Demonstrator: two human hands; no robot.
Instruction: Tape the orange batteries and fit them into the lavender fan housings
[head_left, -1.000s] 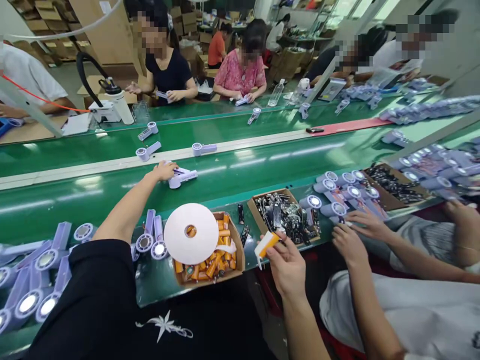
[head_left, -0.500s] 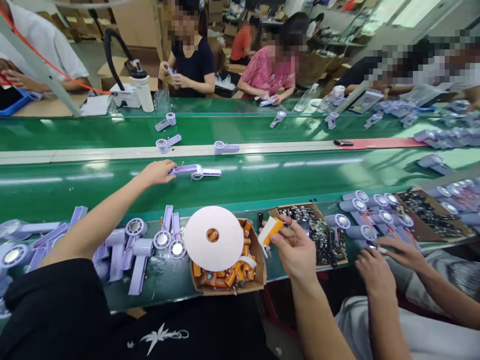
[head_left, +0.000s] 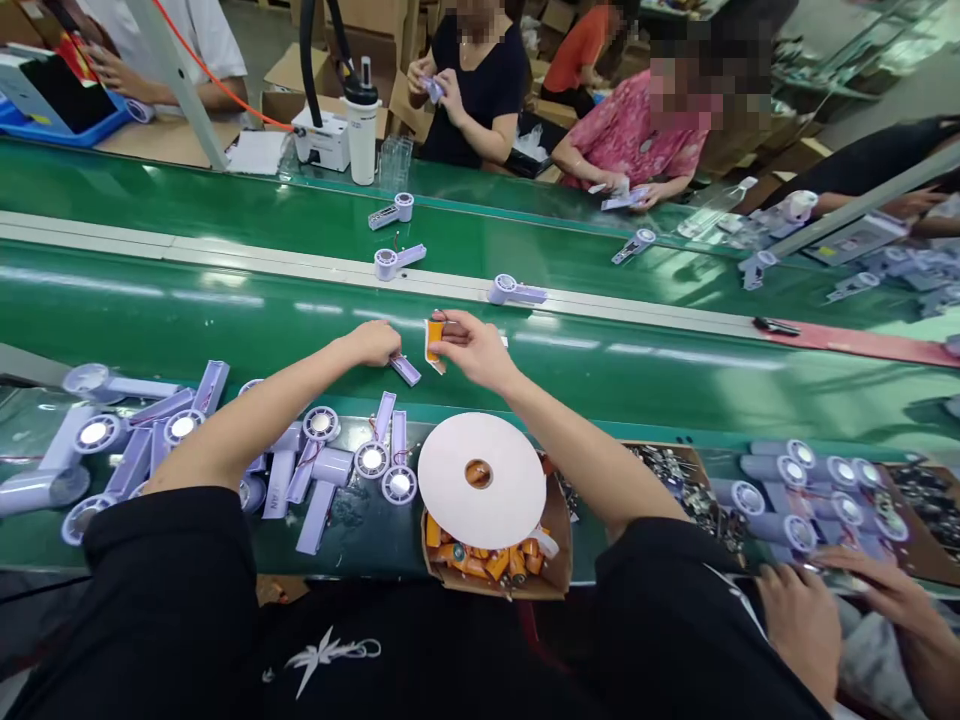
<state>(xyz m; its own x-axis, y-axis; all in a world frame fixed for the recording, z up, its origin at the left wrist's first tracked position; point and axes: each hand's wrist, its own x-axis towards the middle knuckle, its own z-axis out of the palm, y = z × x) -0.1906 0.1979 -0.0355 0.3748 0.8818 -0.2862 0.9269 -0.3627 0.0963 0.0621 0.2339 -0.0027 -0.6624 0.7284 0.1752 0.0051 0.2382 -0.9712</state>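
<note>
Over the green belt, my left hand (head_left: pixel 375 343) is closed on a lavender handheld fan housing (head_left: pixel 406 370), whose handle sticks out to the right; the hand hides its other end. Just right of it, my right hand (head_left: pixel 478 350) pinches an orange battery (head_left: pixel 434 342) with a white strip along its side. The battery is close to the handle but apart from it. Nearer my body, a cardboard box (head_left: pixel 561 560) holds several orange batteries, and a white tape roll (head_left: pixel 450 480) lies on top of it.
Lavender fan housings (head_left: pixel 330 465) are heaped at the left on the bench. Boxes of small black parts (head_left: pixel 675 470) and more fans (head_left: pixel 840 490) are at the right, beside a co-worker's hands (head_left: pixel 802 620). A pale rail (head_left: pixel 300 262) divides the belt, with co-workers beyond.
My right hand has carried the battery from beside the box up over the belt to my left hand. The left hand still holds a fan housing. My view has shifted.
</note>
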